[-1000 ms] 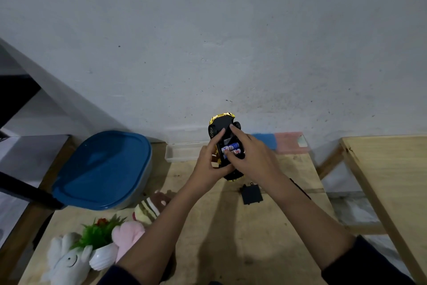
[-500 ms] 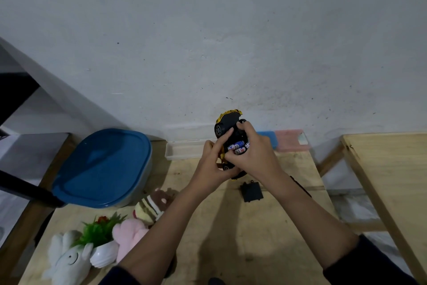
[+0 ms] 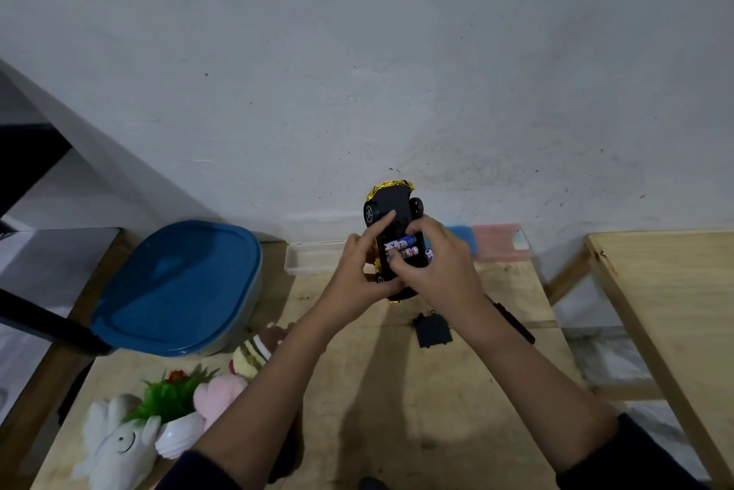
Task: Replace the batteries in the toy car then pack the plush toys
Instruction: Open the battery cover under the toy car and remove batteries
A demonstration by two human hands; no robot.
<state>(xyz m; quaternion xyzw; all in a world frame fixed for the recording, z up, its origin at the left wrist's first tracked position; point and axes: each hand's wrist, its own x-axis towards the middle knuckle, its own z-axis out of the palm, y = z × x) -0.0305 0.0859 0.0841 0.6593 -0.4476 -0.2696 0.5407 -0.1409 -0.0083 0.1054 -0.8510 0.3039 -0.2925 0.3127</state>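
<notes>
Along the bottom, a wooden table [image 3: 397, 410]. On its left side, a blue-lidded tub [image 3: 174, 287]. At the near-left corner, plush toys: white [image 3: 115, 446], pink [image 3: 214, 398] and striped [image 3: 254, 354]. Above the far edge, left hand [image 3: 353, 279] curled round the side of the upturned toy car [image 3: 391, 203], index finger laid along the underside. Right hand [image 3: 441, 271] curled over the open bay. Flat on the table beside the right wrist, a black battery cover [image 3: 432, 330]. In the bay, batteries [image 3: 401, 245], pinched by right thumb and fingertip; possibly a third under the palm.
</notes>
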